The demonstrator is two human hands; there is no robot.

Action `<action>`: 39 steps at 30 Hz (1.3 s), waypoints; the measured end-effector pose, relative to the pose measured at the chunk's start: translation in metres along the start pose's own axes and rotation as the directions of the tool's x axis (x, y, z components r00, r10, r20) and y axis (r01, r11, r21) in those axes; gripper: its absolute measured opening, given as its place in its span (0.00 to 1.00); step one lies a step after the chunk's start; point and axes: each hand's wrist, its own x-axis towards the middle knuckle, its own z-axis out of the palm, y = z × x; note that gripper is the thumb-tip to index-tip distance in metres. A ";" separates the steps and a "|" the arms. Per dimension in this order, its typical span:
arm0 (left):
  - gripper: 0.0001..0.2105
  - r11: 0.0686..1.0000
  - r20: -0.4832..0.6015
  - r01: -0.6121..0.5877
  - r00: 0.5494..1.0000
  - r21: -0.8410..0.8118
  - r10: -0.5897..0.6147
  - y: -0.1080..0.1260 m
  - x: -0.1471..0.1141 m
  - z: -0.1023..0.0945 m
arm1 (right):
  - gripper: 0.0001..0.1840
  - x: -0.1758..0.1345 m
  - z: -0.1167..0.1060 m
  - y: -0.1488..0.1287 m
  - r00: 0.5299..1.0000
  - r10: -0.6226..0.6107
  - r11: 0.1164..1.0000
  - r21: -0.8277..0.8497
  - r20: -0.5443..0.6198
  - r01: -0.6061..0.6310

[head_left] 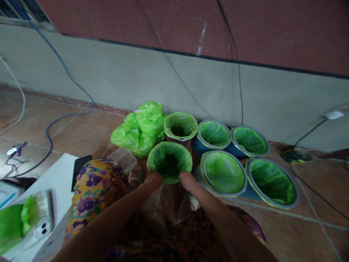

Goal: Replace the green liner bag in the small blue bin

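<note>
Between my legs a small trash bin stands upright, with a green bin liner point(163, 151) spread inside and folded over its rim. My left hand point(153, 179) is closed on the liner at the near left of the rim. At the near right, my right hand point(187, 178) is closed on it too. The undersides of the fingers are hidden. Directly behind stands another green-lined bin point(180, 125). To the left of that lies a heap of filled green bags point(143, 127) against the wall.
Several lined bins with grey rims point(223, 173) stand close on the right. A clear plastic tub point(122, 158) lies left. A white table point(61, 174) holds a phone point(80, 169) and green bags point(13, 222). A blue cable point(65, 115) and black cord point(313, 185) cross the floor.
</note>
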 end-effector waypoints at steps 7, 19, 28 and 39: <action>0.10 0.985 0.094 -0.070 0.994 0.158 0.055 0.006 0.002 -0.018 | 0.19 -0.009 -0.011 -0.006 1.000 -0.010 0.992 -0.128 -0.003 0.010; 0.13 0.929 0.125 -0.121 0.989 0.349 0.082 0.047 -0.025 -0.001 | 0.15 -0.023 0.000 -0.041 0.947 -0.321 0.914 -0.258 0.012 0.313; 0.10 0.843 0.195 -0.295 0.954 0.451 0.229 0.018 -0.008 0.011 | 0.18 -0.004 0.019 -0.024 0.954 -0.284 0.874 -0.385 0.093 0.298; 0.16 0.740 0.238 -0.360 0.933 0.568 0.271 -0.037 0.025 -0.073 | 0.21 -0.018 -0.024 -0.026 0.886 -0.416 0.909 -0.126 -0.208 0.397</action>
